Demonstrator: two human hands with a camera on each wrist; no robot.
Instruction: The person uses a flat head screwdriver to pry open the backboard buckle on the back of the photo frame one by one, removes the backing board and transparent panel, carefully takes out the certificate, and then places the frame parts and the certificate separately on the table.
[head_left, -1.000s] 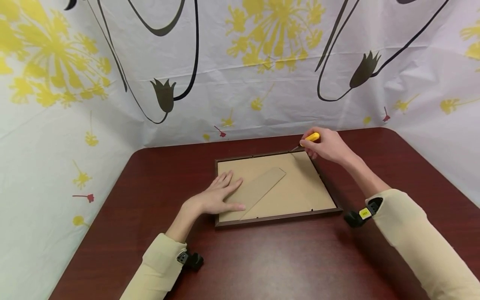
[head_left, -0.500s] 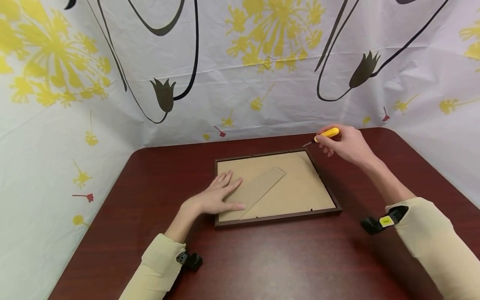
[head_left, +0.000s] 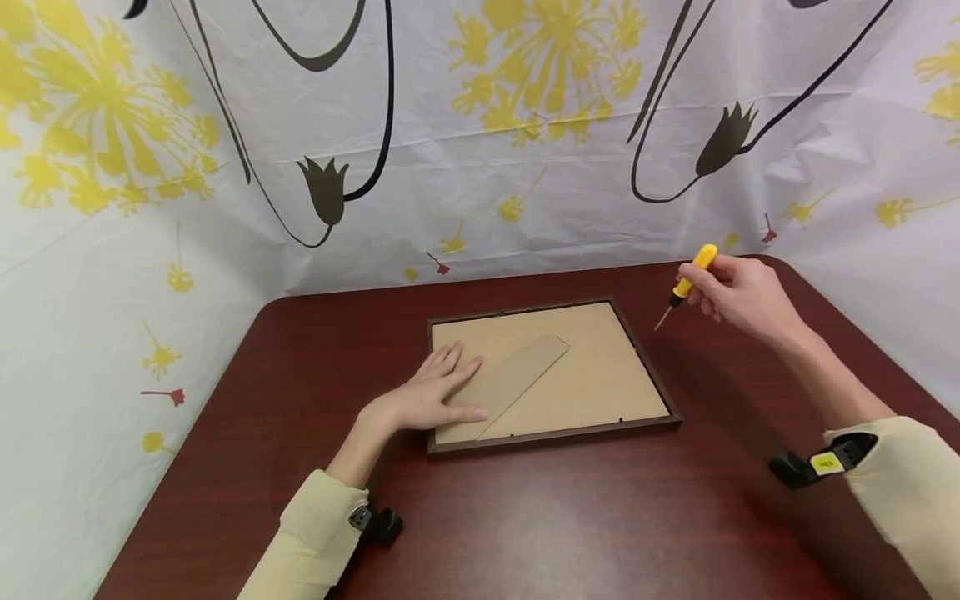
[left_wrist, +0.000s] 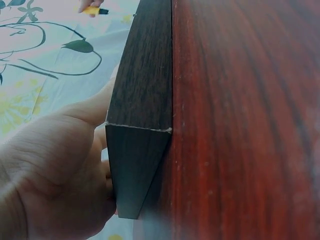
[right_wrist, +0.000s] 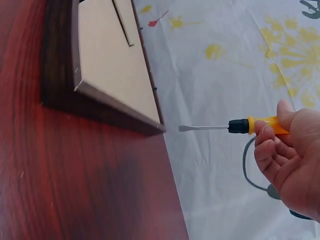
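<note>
A dark wooden picture frame [head_left: 555, 437] lies face down, its tan backing board [head_left: 600, 367] upward. A long stand flap [head_left: 528, 371] runs diagonally across the board. My left hand [head_left: 423, 402] rests on the board's left part with fingers spread, the thumb over the flap's lower end. In the left wrist view this hand [left_wrist: 60, 160] reaches over the frame's corner. Off the frame's right side, my right hand [head_left: 750, 300] grips the yellow handle of a flathead screwdriver [head_left: 684, 287]. Its blade points down and left, apart from the frame; the flat tip [right_wrist: 185, 128] shows in the right wrist view.
The dark red tabletop [head_left: 570, 517] extends around the frame. Behind and beside it hangs a white sheet [head_left: 480, 208] with yellow and grey flower prints. Small dark tabs [head_left: 621, 419] line the frame's inner edge.
My right hand has moved right with the screwdriver, away from the frame's far edge, and the blade now tilts more steeply downward. The left hand and the frame have stayed put.
</note>
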